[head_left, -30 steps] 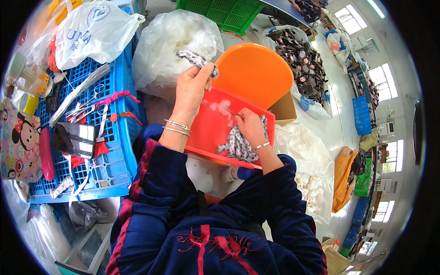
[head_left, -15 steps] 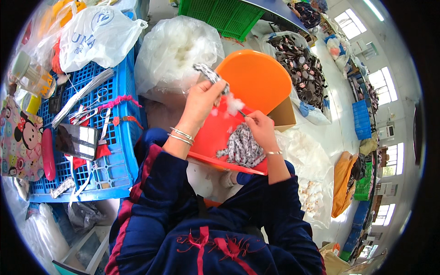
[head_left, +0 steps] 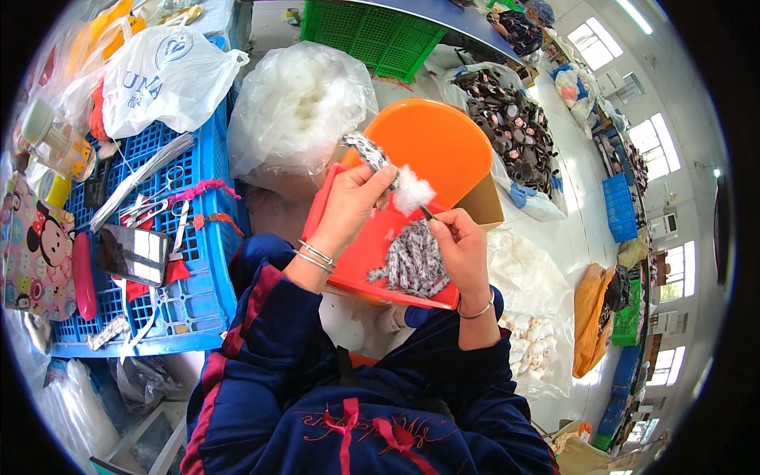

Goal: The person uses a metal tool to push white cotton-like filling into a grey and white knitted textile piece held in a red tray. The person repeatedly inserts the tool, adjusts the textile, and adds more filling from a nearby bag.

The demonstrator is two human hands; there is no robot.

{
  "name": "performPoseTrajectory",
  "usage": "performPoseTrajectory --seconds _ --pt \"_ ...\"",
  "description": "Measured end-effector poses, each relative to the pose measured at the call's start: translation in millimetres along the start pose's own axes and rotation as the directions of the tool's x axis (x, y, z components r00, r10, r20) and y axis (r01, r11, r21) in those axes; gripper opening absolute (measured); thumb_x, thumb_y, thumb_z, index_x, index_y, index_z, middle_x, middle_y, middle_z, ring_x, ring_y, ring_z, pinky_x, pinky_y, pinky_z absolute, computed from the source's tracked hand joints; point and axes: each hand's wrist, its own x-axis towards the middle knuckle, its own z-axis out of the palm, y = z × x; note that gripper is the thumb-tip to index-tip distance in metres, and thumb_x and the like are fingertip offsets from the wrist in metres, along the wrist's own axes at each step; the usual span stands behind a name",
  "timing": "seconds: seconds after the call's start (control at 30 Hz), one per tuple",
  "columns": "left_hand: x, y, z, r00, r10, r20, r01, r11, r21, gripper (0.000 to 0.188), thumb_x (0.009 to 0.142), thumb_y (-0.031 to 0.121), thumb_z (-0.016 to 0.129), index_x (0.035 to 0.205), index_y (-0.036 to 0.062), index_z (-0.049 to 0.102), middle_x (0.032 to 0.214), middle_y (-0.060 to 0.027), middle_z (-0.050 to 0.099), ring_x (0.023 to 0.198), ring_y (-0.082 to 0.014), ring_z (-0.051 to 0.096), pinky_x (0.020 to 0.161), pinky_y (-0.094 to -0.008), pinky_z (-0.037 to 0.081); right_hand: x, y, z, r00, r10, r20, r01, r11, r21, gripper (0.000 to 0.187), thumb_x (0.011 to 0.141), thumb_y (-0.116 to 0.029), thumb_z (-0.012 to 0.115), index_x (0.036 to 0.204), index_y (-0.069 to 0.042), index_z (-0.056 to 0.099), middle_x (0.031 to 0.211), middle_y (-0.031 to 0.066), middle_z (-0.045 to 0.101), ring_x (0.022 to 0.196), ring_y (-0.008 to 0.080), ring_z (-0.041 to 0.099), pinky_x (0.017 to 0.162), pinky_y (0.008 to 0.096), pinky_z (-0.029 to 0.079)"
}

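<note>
My left hand [head_left: 352, 198] pinches a small black-and-white mottled fabric tube [head_left: 366, 150] between thumb and fingers. A tuft of white stuffing [head_left: 413, 191] sits at the tube's near end, mostly outside it. In my right hand [head_left: 461, 249] is a thin dark stick-like tool [head_left: 427, 212], its tip against the stuffing; the rest is hidden by my fingers. Under both hands a red plastic tray [head_left: 348, 265] rests near my knees. More mottled fabric pieces [head_left: 416, 257] lie heaped in it, beside my right hand.
A clear bag of stuffing [head_left: 305, 103] stands beyond the tray, next to an orange plastic seat [head_left: 435, 138]. Blue crates [head_left: 198, 297] at my left carry scissors, a phone [head_left: 133, 253] and ties. Sacks of dark pieces [head_left: 514, 127] and small pale pieces [head_left: 532, 348] stand at right.
My right hand has come nearer and turned, with the tool tip now at the tuft. The stuffing looks bigger and closer to the tube's end. My left hand has shifted slightly right and down.
</note>
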Motion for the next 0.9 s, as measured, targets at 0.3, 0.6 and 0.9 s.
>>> performPoseTrajectory --seconds 0.3,0.6,0.9 --pt "-9 -10 7 0.997 -0.034 0.075 0.016 0.972 0.234 0.025 0.094 0.021 0.064 0.08 0.0005 0.067 0.067 0.0006 0.059 0.062 -0.0049 0.052 0.057 -0.0215 0.041 1 -12 16 0.998 0.043 0.036 -0.047 0.989 0.14 0.008 0.094 -0.007 0.061 0.093 0.001 0.061 0.075 -0.0042 0.056 0.067 0.0008 0.047 0.06 0.0176 0.038" --pt "-9 -5 7 0.993 -0.077 0.094 0.059 0.982 0.179 0.023 0.093 0.022 0.067 0.084 0.0005 0.069 0.068 0.0004 0.06 0.061 -0.0047 0.053 0.056 -0.0205 0.042 12 -10 22 0.991 0.078 0.113 -0.1 0.975 0.198 0.008 0.095 -0.005 0.059 0.099 0.002 0.061 0.08 -0.0039 0.058 0.072 0.0007 0.049 0.063 0.0178 0.041" --pt "-8 1 9 0.994 -0.074 0.081 0.052 0.967 0.248 0.02 0.091 0.022 0.069 0.087 0.0019 0.07 0.069 0.0014 0.062 0.06 -0.004 0.052 0.055 -0.0206 0.042 8 -4 19 0.993 0.088 0.074 -0.1 0.979 0.178 0.007 0.094 -0.005 0.061 0.095 0.002 0.06 0.078 -0.0048 0.056 0.069 0.0006 0.047 0.061 0.0182 0.039"
